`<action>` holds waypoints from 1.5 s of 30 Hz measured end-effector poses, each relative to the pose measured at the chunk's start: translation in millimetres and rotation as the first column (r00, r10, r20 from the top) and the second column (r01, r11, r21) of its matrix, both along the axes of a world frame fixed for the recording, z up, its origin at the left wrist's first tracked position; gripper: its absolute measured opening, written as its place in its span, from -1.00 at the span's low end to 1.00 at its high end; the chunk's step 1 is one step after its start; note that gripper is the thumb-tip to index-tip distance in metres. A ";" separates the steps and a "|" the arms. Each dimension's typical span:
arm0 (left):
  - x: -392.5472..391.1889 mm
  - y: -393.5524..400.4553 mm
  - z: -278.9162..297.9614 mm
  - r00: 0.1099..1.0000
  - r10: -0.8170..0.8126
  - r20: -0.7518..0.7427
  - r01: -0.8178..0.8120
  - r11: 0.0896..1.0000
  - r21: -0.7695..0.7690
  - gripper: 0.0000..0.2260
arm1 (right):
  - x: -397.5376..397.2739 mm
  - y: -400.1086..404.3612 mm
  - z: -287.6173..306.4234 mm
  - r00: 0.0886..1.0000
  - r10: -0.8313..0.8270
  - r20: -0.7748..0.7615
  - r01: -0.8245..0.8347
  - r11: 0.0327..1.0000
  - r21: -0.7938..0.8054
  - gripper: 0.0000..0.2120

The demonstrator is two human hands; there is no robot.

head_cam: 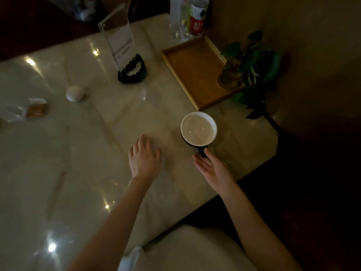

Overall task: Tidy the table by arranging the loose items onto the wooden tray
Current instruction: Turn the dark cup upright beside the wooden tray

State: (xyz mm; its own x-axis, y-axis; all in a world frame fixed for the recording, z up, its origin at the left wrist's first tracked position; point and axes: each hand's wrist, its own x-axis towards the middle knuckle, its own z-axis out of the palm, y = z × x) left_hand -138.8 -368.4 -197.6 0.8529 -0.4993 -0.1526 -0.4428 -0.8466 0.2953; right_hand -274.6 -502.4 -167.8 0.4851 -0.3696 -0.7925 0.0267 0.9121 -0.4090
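Dim room, pale glossy worktop (82, 173) with lamp glints. Left hand (144, 156) flat on the worktop, palm down, fingers straight and slightly spread, grasping nothing. Right hand (214, 168) released too, palm turned inward and fingers extended, fingertips right at the dark handle of the mug (198, 128); touching or just short of it, cannot tell. Mug white inside, dark outside, upright on the worktop just in front of the tray (193, 75), not on it. Tray wooden, rectangular, near the far right corner, its near corner pointing toward the mug. On the tray's right side a glass jar (229, 75) with a leafy plant (257, 71) spilling over the tray edge and the worktop edge. Behind the tray, off it, a clear bottle (178, 18) and beside it a bottle with a red label (197, 18). Left of the tray, well apart, a clear sign stand (119, 42) rising from a dark base (132, 72) with pale beads. Farther left a white ball (75, 93), loose on the worktop. Near the left edge a small brown packet (37, 110) with clear wrapper beside it, blurred. Pale cloth (191, 249) at the bottom, between the forearms.
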 end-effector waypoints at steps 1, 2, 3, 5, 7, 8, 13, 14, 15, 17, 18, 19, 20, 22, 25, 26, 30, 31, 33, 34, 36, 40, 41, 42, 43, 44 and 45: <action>1.3 -4.9 4.1 0.999 0.028 0.020 -0.028 0.999 -0.026 -0.61 | 0.5 1.6 -1.2 1.000 -0.018 0.001 0.018 1.000 -0.012 -0.89; 3.1 -10.5 6.0 0.998 0.057 0.035 -0.055 0.998 -0.044 -0.63 | 0.8 2.6 -2.1 0.999 -0.035 0.001 0.035 0.999 -0.021 -0.90; 4.8 -15.7 7.5 0.997 0.073 0.039 -0.071 0.996 -0.051 -0.64 | 1.2 2.8 -2.5 0.999 -0.052 0.001 0.052 0.998 -0.023 -0.90; 7.8 -27.0 6.6 0.999 0.030 0.029 -0.028 0.999 -0.046 -0.60 | 1.5 1.3 -1.4 0.996 -0.086 -0.005 0.086 0.996 -0.010 -0.90; 9.8 -39.2 2.5 0.997 -0.069 0.018 0.070 0.997 -0.020 -0.51 | 1.7 -2.4 -0.3 0.994 -0.107 -0.017 0.107 0.994 -0.021 -0.92; 9.6 -45.1 -0.6 0.993 -0.114 0.012 0.114 0.993 -0.006 -0.48 | 2.1 -4.7 0.2 0.993 -0.115 -0.025 0.114 0.993 -0.036 -0.92; 5.7 -66.8 -14.1 0.981 -0.190 -0.032 0.191 0.981 0.024 -0.42 | 5.7 -19.5 2.7 0.985 -0.148 -0.085 0.138 0.985 -0.107 -0.94; 6.2 -68.5 -15.7 0.980 -0.195 -0.034 0.196 0.980 0.028 -0.42 | 6.5 -23.4 2.9 0.985 -0.148 -0.092 0.137 0.984 -0.118 -0.94; 7.0 -69.8 -17.1 0.979 -0.203 -0.035 0.204 0.978 0.031 -0.42 | 7.2 -27.5 3.0 0.984 -0.148 -0.099 0.135 0.983 -0.127 -0.94; 8.2 -70.5 -19.6 0.975 -0.219 -0.024 0.220 0.975 0.033 -0.39 | 9.4 -35.4 1.9 0.980 -0.160 -0.120 0.143 0.980 -0.140 -0.93; 8.1 -70.3 -20.2 0.975 -0.221 -0.012 0.221 0.975 0.034 -0.36 | 10.9 -39.6 1.3 0.977 -0.168 -0.134 0.148 0.978 -0.148 -0.91; 8.2 -70.0 -21.0 0.976 -0.219 -0.002 0.219 0.975 0.034 -0.34 | 12.2 -43.7 0.8 0.974 -0.170 -0.148 0.146 0.976 -0.161 -0.90; 8.5 -70.0 -21.8 0.976 -0.217 -0.001 0.217 0.976 0.037 -0.34 | 13.9 -47.9 -0.1 0.973 -0.167 -0.158 0.138 0.974 -0.179 -0.87; 8.3 -69.7 -22.6 0.977 -0.214 -0.004 0.214 0.976 0.050 -0.36 | 17.5 -56.5 -2.2 0.973 -0.143 -0.179 0.101 0.969 -0.225 -0.80; 8.0 -69.4 -22.3 0.976 -0.216 0.011 0.215 0.975 0.055 -0.32 | 25.6 -68.2 -3.8 0.969 -0.123 -0.212 0.058 0.955 -0.290 -0.73; 8.2 -69.2 -23.4 0.977 -0.215 0.008 0.215 0.975 0.055 -0.32 | 28.9 -71.9 -3.6 0.968 -0.125 -0.219 0.052 0.949 -0.311 -0.70; 9.2 -69.7 -25.2 0.979 -0.204 -0.006 0.204 0.978 0.044 -0.32 | 43.5 -86.4 0.3 0.959 -0.124 -0.255 0.020 0.925 -0.379 -0.81; 9.3 -69.6 -25.1 0.980 -0.200 -0.009 0.200 0.979 0.039 -0.31 | 47.0 -89.4 1.9 0.955 -0.124 -0.271 0.007 0.919 -0.395 -0.88; 8.7 -69.2 -24.0 0.981 -0.194 -0.009 0.195 0.981 0.026 -0.31 | 53.0 -95.1 4.0 0.947 -0.121 -0.297 -0.024 0.896 -0.443 -0.91; 8.4 -69.2 -23.3 0.981 -0.193 -0.008 0.193 0.981 0.018 -0.31 | 55.4 -97.7 4.4 0.945 -0.116 -0.305 -0.045 0.880 -0.472 -0.90; 8.5 -69.0 -22.7 0.982 -0.191 -0.011 0.191 0.982 0.009 -0.31 | 58.4 -102.3 4.6 0.938 -0.095 -0.335 -0.100 0.848 -0.520 -0.90; 8.4 -68.8 -22.8 0.982 -0.191 -0.003 0.191 0.981 0.022 -0.33 | 61.6 -111.5 3.7 0.922 -0.049 -0.384 -0.187 0.813 -0.551 -0.89; 8.5 -68.8 -22.6 0.982 -0.188 -0.003 0.188 0.982 0.022 -0.33 | 62.1 -113.1 3.8 0.917 -0.039 -0.397 -0.208 0.803 -0.559 -0.87; 8.7 -68.8 -22.7 0.982 -0.186 -0.003 0.186 0.982 0.020 -0.33 | 62.6 -114.6 3.4 0.911 -0.031 -0.412 -0.231 0.788 -0.570 -0.83; 8.6 -69.0 -22.5 0.983 -0.186 -0.002 0.186 0.982 0.018 -0.33 | 62.8 -116.1 2.8 0.904 -0.024 -0.426 -0.254 0.772 -0.583 -0.81; 8.4 -69.0 -22.8 0.983 -0.185 -0.001 0.185 0.983 0.015 -0.33 | 62.8 -117.3 2.5 0.900 -0.017 -0.436 -0.273 0.756 -0.594 -0.79; 8.2 -68.9 -22.6 0.983 -0.183 -0.001 0.183 0.983 0.009 -0.33 | 62.9 -118.3 2.3 0.897 -0.011 -0.442 -0.288 0.743 -0.603 -0.79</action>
